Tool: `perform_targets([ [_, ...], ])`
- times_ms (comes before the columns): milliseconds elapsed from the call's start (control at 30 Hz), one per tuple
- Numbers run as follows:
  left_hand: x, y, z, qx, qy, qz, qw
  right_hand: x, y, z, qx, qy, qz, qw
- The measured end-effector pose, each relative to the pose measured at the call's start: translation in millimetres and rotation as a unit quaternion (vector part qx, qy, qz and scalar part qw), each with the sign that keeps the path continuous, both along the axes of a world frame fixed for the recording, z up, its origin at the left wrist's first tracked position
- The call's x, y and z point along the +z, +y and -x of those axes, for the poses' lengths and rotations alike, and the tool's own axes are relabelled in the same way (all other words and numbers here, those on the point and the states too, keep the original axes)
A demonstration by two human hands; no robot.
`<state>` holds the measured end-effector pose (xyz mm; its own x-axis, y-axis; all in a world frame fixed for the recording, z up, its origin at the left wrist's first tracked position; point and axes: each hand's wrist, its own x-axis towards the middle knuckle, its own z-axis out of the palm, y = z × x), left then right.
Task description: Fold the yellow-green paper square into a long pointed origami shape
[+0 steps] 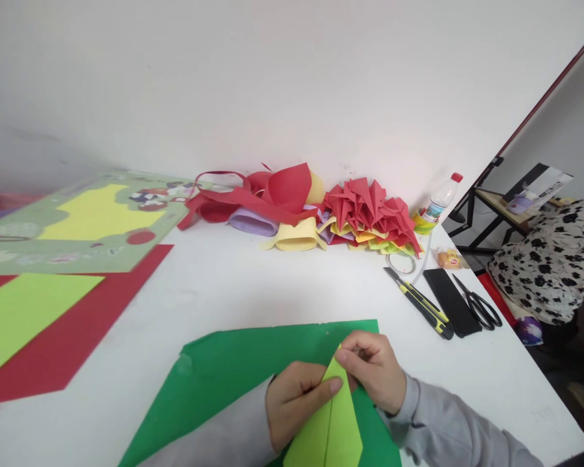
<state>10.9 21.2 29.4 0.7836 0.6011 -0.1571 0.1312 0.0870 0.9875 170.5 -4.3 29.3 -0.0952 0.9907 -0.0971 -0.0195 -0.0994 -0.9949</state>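
Observation:
Both my hands work a folded light-green paper with a pointed tip and a centre crease, lying on a dark green sheet near the table's front edge. My left hand grips the paper's left side, thumb pressed flat near the tip. My right hand, in a grey sleeve, pinches the pointed tip from the right with curled fingers.
Folded red and yellow paper shapes and paper curls pile against the wall. A utility knife, black case, scissors, tape roll and bottle lie right. Red and lime sheets lie left.

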Motion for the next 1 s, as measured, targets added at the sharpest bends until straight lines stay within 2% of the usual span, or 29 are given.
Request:
perform_targets([
  [100, -1.2, 0.0, -0.4, 0.009, -0.004, 0.011, 1.0, 0.4, 0.2, 0.0, 0.003, 0.011, 0.002, 1.0],
  [267, -4.4, 0.6, 0.5, -0.018, -0.006, 0.035, 0.999, 1.9, -0.7, 1.6, 0.006, 0.007, 0.008, 1.0],
  [467, -4.5, 0.2, -1.2, 0.005, 0.003, 0.041, 0.999, 1.8, -2.5, 4.6, 0.005, -0.026, -0.001, 1.0],
  [700, -3.0, -3.3, -4.7, 0.041, 0.045, 0.062, 0.996, 1.7, 1.0, 8.6, -0.1, -0.097, -0.076, 0.987],
  [833, -2.0, -4.3, -5.9, 0.048, 0.048, 0.018, 0.998, -0.3, 2.5, 8.9, -0.115, -0.109, -0.088, 0.983],
  [1000, -2.5, -5.2, -5.2, 0.041, 0.04, 0.065, 0.996, 0.9, 3.6, 5.9, -0.118, -0.076, -0.067, 0.988],
])
